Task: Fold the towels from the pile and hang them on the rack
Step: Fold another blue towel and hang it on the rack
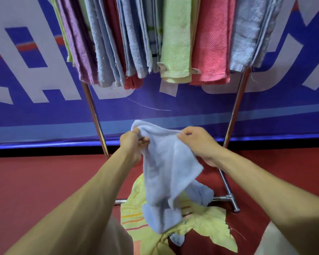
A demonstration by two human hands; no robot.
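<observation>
Pale yellow crumpled cloth towel with orange and red stripes (206,225) lies nearest, spread on the red floor (35,181) by the person's knees; it is most of what shows of the pile. Above it hangs the pale blue terry towel (166,162), its lower end drooping over the yellow one.

The left grip (132,144) is clamped on a bunched part of the top edge, fingers curled round the cloth. The right grip (197,142) pinches the same edge a little further along. The cloth between them sags and twists, so the step in hand looks like opening it out before folding.

To do that well, work each grip along the hem to a true corner, pull the edge taut and let the towel drop flat. Then fold it lengthwise, hems matched, into a narrow strip.

Beyond stands the chrome tubular rack (236,111), crowded with folded towels, a pink folded towel (210,52) among them; free bar is hard to make out. Behind is a blue banner with white letters (44,107).
</observation>
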